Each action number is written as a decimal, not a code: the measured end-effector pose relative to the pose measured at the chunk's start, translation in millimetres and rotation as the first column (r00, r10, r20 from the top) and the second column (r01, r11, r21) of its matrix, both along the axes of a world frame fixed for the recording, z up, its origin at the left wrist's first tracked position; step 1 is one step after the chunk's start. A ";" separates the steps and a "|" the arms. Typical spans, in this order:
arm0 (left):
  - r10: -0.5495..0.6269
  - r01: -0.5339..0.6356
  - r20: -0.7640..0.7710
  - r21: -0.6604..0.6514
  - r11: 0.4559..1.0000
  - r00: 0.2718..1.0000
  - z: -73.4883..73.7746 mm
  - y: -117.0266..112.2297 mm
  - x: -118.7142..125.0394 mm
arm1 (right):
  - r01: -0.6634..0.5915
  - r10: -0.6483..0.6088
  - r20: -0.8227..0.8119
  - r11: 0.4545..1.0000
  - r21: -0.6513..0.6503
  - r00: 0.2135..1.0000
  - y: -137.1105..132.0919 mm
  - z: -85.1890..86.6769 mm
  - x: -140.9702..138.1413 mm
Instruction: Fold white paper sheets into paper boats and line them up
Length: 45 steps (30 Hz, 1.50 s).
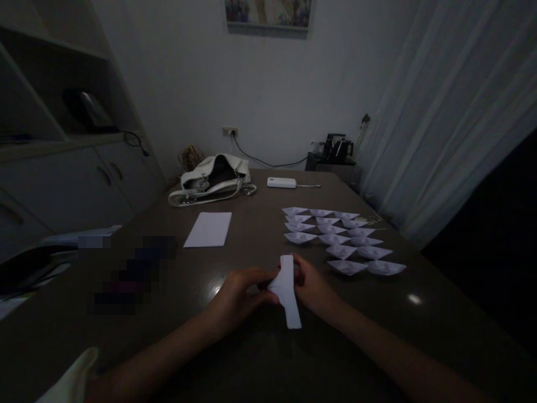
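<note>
While your left hand (237,294) and right hand (312,288) pinch the narrow folded white paper strip (288,296) low over the dark glossy counter (235,352), uneven pressure in this dim light could, I think, make the crease crooked.

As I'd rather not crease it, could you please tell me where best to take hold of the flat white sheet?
The sheet lies flat on the table with nothing on it, so probably come from your side, lift a near corner with a fingertip, then pinch that edge.
</note>
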<state>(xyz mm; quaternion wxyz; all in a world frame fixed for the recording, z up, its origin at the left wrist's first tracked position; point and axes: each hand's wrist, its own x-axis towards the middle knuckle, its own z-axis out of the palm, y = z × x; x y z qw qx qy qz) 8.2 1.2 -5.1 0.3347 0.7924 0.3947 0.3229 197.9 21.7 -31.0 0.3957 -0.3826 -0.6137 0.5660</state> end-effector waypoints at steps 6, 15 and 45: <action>-0.033 0.033 0.005 0.067 0.997 0.999 -1.9 -3.3 1.4 | -0.126 0.126 -0.014 0.981 -0.147 0.992 -6.0 -3.0 -1.4; 0.254 -0.102 0.306 -0.436 0.894 0.918 -4.8 7.7 3.3 | 0.194 -0.308 0.131 0.820 0.538 0.942 -13.5 27.9 7.0; 0.224 -0.176 0.171 -0.258 0.950 0.959 -9.5 -5.1 12.2 | 0.156 -0.184 0.021 0.882 0.444 0.983 -18.8 33.1 9.1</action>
